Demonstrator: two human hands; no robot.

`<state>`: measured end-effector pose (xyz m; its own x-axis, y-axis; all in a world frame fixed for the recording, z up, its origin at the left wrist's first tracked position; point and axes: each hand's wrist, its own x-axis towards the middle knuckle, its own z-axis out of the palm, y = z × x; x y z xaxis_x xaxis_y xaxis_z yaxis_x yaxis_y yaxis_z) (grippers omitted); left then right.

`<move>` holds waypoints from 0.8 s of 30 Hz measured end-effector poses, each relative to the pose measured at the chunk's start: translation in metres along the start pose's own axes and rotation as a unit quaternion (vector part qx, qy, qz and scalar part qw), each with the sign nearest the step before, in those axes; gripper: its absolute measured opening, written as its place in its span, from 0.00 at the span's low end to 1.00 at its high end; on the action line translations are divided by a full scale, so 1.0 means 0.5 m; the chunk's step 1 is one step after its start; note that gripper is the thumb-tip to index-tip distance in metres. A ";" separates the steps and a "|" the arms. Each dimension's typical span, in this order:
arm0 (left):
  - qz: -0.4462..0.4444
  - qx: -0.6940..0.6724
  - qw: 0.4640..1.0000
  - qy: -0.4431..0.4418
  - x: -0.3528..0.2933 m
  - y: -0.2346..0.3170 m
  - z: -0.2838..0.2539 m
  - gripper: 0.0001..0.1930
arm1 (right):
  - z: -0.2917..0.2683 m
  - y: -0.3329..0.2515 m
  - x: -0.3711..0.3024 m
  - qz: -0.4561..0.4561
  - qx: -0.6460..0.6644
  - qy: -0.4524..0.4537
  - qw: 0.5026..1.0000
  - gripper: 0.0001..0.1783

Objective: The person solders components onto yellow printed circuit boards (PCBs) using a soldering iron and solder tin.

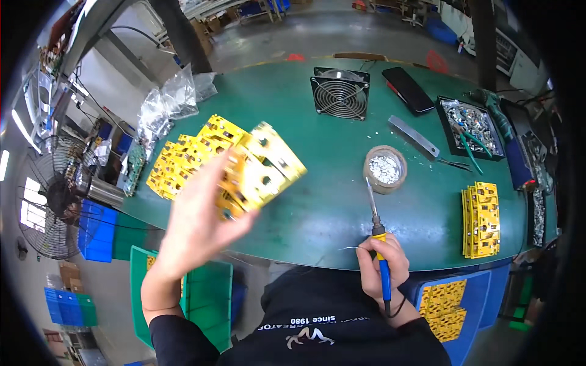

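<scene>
My left hand, slightly smeared by motion, is closed on a yellow circuit board, tilted above the left part of the table. Under and beyond it lie several more yellow boards in overlapping rows. In my right hand is a soldering iron with a blue and yellow handle, its tip pointing away from me toward a round pot of whitish bits. A thin silvery wire sticks out by the right fingertips; whether they grip it I cannot tell.
On the green table stand a small square fan, a black phone, a metal bar, and a parts tray with green-handled pliers. Stacked boards stand right. Plastic bags lie left; bins sit below.
</scene>
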<state>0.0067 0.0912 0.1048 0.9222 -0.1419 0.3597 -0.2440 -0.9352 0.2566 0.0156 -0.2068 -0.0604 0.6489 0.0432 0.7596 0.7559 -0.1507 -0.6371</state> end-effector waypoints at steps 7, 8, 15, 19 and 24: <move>0.053 -0.129 0.978 -0.157 -0.058 0.029 0.181 0.42 | -0.018 -0.009 -0.020 0.037 0.021 -0.019 0.999 0.25; 0.053 -0.118 0.978 -0.164 -0.063 0.030 0.190 0.42 | -0.022 -0.014 -0.016 0.032 0.011 -0.023 0.999 0.25; 0.031 -0.041 0.991 -0.127 -0.078 0.054 0.215 0.37 | -0.034 -0.025 -0.030 0.063 -0.032 -0.004 0.997 0.26; 0.024 -0.083 0.994 -0.064 -0.098 0.068 0.244 0.29 | -0.030 -0.044 -0.029 0.068 -0.024 -0.011 0.997 0.26; -0.032 -0.171 0.983 -0.064 -0.113 0.091 0.258 0.22 | -0.031 -0.078 -0.008 0.078 0.005 -0.056 0.995 0.22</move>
<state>-0.0180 0.0149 -0.0197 0.9635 -0.1471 0.2237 -0.2517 -0.7825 0.5695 -0.0177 -0.2163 -0.0365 0.7631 0.1302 0.6330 0.6463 -0.1549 -0.7472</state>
